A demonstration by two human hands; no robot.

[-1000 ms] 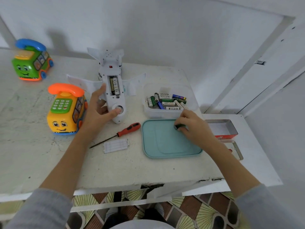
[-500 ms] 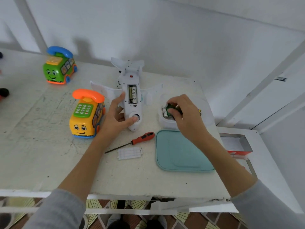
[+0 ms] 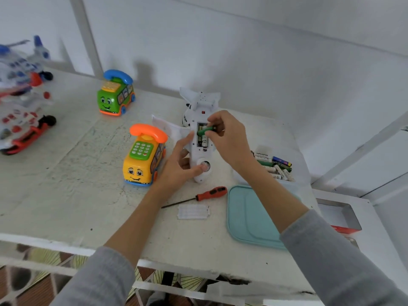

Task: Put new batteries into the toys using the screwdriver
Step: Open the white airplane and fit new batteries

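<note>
- Right hand (image 3: 229, 138) has come over from the battery tub (image 3: 273, 166) to the white toy plane (image 3: 199, 138), which lies belly-up toward the far edge of the bench (image 3: 66, 184), middle.
- Its fingertips pinch a green battery (image 3: 206, 130), held slantwise over the open battery slot; one end sits at the slot, not yet flat.
- A second ago this hand was on the teal lid (image 3: 249, 217), then in the tub. Judgement: the pick is done and seating is the step in hand.
- Left hand (image 3: 183, 160) steadies the plane as before, thumb on the round nose part, fingers curled round the left side of the body.
- At least one other cell already lies in the slot; polarity too small to read.
- Screwdriver (image 3: 198, 196) lies loose on the bench, just near-side of the plane; slot cover (image 3: 193, 212) beside it, off.
- Around: yellow phone toy (image 3: 143, 160) close to the left wrist, green phone toy (image 3: 116, 93) farther back, blurred helicopter toys (image 3: 19, 96) at the left edge, metal tin (image 3: 340, 215) to the right.
- Nothing blocks the slot; the right hand hides part of it.
</note>
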